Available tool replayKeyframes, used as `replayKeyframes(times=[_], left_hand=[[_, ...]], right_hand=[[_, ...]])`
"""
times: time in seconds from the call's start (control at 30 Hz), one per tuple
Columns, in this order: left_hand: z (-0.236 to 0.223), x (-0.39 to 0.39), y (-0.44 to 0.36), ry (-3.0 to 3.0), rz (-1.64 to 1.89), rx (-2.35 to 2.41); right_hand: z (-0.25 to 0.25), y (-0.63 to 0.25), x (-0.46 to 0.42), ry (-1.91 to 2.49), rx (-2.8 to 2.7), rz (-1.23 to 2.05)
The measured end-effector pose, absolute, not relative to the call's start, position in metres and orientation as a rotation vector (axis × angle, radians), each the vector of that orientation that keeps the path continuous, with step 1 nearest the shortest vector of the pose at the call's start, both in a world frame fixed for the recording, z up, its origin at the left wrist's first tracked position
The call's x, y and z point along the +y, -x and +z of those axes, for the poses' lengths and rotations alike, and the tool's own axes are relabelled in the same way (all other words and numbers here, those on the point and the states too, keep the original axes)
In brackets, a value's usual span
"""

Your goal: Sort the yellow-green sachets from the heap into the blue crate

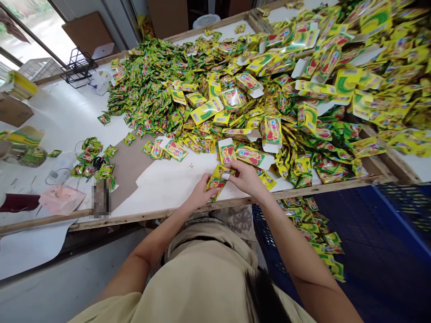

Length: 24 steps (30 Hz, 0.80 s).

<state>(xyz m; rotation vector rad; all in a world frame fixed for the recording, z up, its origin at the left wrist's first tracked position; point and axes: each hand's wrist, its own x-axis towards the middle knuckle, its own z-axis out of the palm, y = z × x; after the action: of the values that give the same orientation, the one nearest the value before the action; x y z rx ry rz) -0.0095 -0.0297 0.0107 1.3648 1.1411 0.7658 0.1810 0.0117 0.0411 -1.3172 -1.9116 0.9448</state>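
Close to the table's front edge, both hands are on a small yellow-and-green packet (216, 183) with red print. My left hand (202, 192) grips its left side, thumb across the front. From the right, my right hand (245, 180) pinches the upper part between thumb and fingers. Whether this is one packet or two overlapping ones I cannot tell. Just beyond the fingers lie an open printed carton (227, 151) and another carton on its side (254, 156). Behind them spreads a big heap of small green-and-yellow packets (151, 85), with more cartons strewn over it.
A wooden rim (303, 187) edges the white table (158, 186). Below it on the right stands a blue crate (363, 233) with packets inside. Toward the left are black scissors (97, 162) among loose packets, brown cardboard (129, 163), a pink wrapper (62, 199) and a black wire rack (78, 68).
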Motion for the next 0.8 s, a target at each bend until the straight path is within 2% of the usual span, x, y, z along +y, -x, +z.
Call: replayKeyframes(times=[0.17, 0.4, 0.53, 0.8], left_hand=[[0.014, -0.034, 0.013, -1.456, 0.704, 1.137], [0.014, -0.03, 0.015, -1.396, 0.707, 1.076], [0.008, -0.028, 0.015, -1.307, 0.752, 1.027], [0.002, -0.029, 0.017, -1.187, 0.722, 1.161]], right_hand=[[0.034, -0.172, 0.011, 1.387, -1.941, 0.784], [0.042, -0.181, 0.02, 1.164, -2.114, 0.974], [0.042, -0.18, 0.016, 1.244, -1.952, 0.888], [0.049, -0.182, 0.018, 1.076, -2.204, 1.325]])
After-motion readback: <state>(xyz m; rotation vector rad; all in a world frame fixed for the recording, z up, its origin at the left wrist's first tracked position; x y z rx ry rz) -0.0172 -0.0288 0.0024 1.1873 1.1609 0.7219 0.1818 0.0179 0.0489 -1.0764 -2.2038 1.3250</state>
